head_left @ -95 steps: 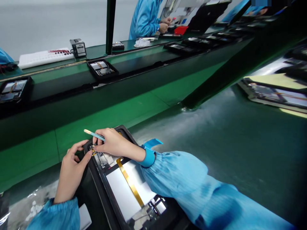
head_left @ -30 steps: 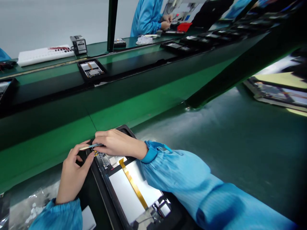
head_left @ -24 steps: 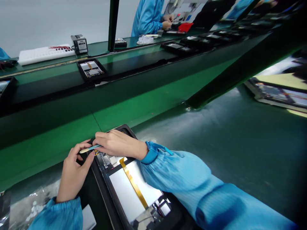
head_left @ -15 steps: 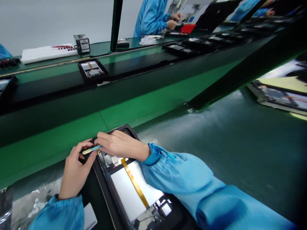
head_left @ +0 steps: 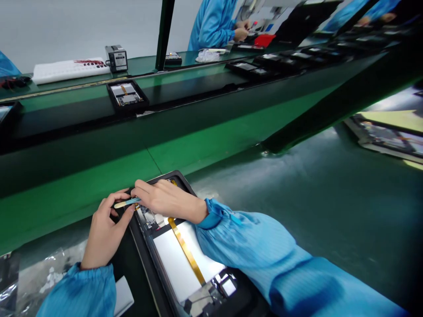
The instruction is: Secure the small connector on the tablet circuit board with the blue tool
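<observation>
Both hands (head_left: pixel 158 200) (head_left: pixel 102 233) press a stick (head_left: pixel 127 203), seemingly, on the tablet (head_left: pixel 185 264).

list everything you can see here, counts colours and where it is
opened tablet in black tray: 1, white panel with gold ribbon cable, under the hands
thin blue stick tool: 1, blue with pale tip, at the tray's far corner
clear plastic bag: 1, bottom left
green conveyor belt: 1, across the middle
black trays on the far belt: several, with boards inside
white keyboard-like slab: 1, far left
small grey box device: 1, beside it
co-worker in blue coat: 1, top centre
left hand: on the tray's corner
right hand: grips the stick
</observation>
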